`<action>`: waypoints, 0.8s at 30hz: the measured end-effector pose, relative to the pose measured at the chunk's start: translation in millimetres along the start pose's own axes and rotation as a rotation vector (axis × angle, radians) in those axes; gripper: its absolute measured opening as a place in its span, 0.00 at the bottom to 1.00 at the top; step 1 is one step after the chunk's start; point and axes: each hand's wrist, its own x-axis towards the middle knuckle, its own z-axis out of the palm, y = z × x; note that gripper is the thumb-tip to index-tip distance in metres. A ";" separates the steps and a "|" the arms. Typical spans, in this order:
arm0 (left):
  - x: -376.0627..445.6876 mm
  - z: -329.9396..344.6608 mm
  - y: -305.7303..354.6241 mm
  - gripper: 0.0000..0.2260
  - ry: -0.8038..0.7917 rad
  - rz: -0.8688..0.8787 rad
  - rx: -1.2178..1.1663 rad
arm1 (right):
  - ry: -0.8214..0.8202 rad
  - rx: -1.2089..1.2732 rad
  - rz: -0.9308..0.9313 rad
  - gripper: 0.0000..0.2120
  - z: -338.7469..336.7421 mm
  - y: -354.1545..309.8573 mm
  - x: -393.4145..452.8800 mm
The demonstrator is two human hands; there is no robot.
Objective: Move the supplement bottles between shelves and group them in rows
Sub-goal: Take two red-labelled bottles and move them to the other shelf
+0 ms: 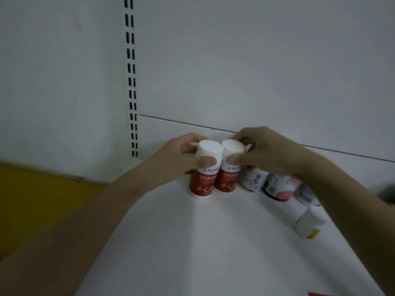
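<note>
Left hand [181,155] grips left red bottle [203,180]; right hand [263,150] grips right red bottle [227,178], touching it; bare white shelf [192,242] in front.

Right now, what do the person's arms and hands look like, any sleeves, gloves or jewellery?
Both forearms are bare as far as the picture shows, with no sleeve in view. The left hand and the right hand wear no gloves, and no ring, watch or bracelet shows on either wrist or on the visible fingers.
</note>
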 end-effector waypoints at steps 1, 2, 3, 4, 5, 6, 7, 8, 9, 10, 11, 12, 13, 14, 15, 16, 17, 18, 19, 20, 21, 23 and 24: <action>-1.8 1.3 -0.1 0.15 -0.007 -0.001 -0.010 | 0.013 0.009 0.008 0.17 2.6 -1.0 -1.2; -3.7 2.3 0.7 0.15 -0.010 -0.003 -0.023 | 0.028 0.033 0.016 0.17 5.1 -2.9 -3.2; -6.0 2.4 3.6 0.15 -0.008 -0.009 -0.040 | 0.043 0.061 0.022 0.17 5.8 -5.7 -5.8; -8.3 2.3 6.7 0.15 -0.005 -0.017 -0.051 | 0.056 0.085 0.027 0.17 6.0 -8.1 -8.5; -10.6 1.4 14.0 0.16 0.004 -0.016 -0.045 | 0.076 0.100 0.022 0.17 1.3 -11.5 -12.2; -13.1 0.2 23.0 0.17 0.013 -0.008 -0.033 | 0.101 0.118 0.013 0.16 -7.2 -15.1 -16.7; -16.0 -0.8 34.0 0.18 0.021 0.005 -0.027 | 0.135 0.153 0.003 0.16 -18.4 -18.6 -21.7; -19.1 -1.1 50.2 0.19 0.030 0.032 -0.023 | 0.182 0.207 -0.013 0.15 -35.0 -22.9 -29.4; -22.1 -0.6 68.2 0.20 0.032 0.062 -0.024 | 0.225 0.283 -0.028 0.14 -53.3 -26.9 -38.1; -24.7 1.3 88.4 0.21 0.030 0.096 -0.028 | 0.259 0.375 -0.046 0.15 -72.4 -31.0 -47.7; -27.4 5.0 109.7 0.22 0.024 0.132 -0.036 | 0.279 0.471 -0.066 0.16 -90.6 -34.2 -57.8; -29.8 11.1 130.9 0.21 0.015 0.164 -0.048 | 0.284 0.563 -0.091 0.17 -106.8 -36.7 -68.5; -32.3 19.9 151.7 0.20 0.007 0.192 -0.058 | 0.280 0.641 -0.120 0.18 -121.0 -38.3 -80.2; -35.2 30.7 170.5 0.20 0.003 0.214 -0.063 | 0.276 0.697 -0.149 0.19 -132.0 -39.2 -91.4; -38.5 43.1 187.0 0.19 0.004 0.232 -0.060 | 0.279 0.731 -0.173 0.19 -141.1 -39.3 -102.3; -42.2 57.0 201.2 0.19 0.010 0.248 -0.055 | 0.288 0.751 -0.193 0.19 -149.2 -38.6 -114.1; -46.7 71.9 213.4 0.20 0.016 0.261 -0.050 | 0.298 0.766 -0.208 0.19 -156.6 -37.3 -126.9; -51.7 87.7 224.0 0.21 0.022 0.270 -0.045 | 0.307 0.777 -0.217 0.19 -164.0 -34.8 -141.3; -56.8 103.6 232.6 0.22 0.025 0.276 -0.045 | 0.314 0.787 -0.221 0.19 -170.9 -30.4 -156.8; -61.9 119.2 240.1 0.23 0.025 0.280 -0.048 | 0.322 0.796 -0.221 0.19 -177.8 -24.7 -172.8; -66.9 134.3 247.1 0.23 0.021 0.282 -0.052 | 0.330 0.802 -0.219 0.20 -184.3 -18.3 -189.0; -75.7 161.9 258.3 0.24 0.006 0.282 -0.050 | 0.337 0.802 -0.215 0.23 -195.6 -5.6 -219.2; -79.9 175.1 262.8 0.24 -0.001 0.279 -0.046 | 0.336 0.794 -0.211 0.24 -200.2 0.1 -233.1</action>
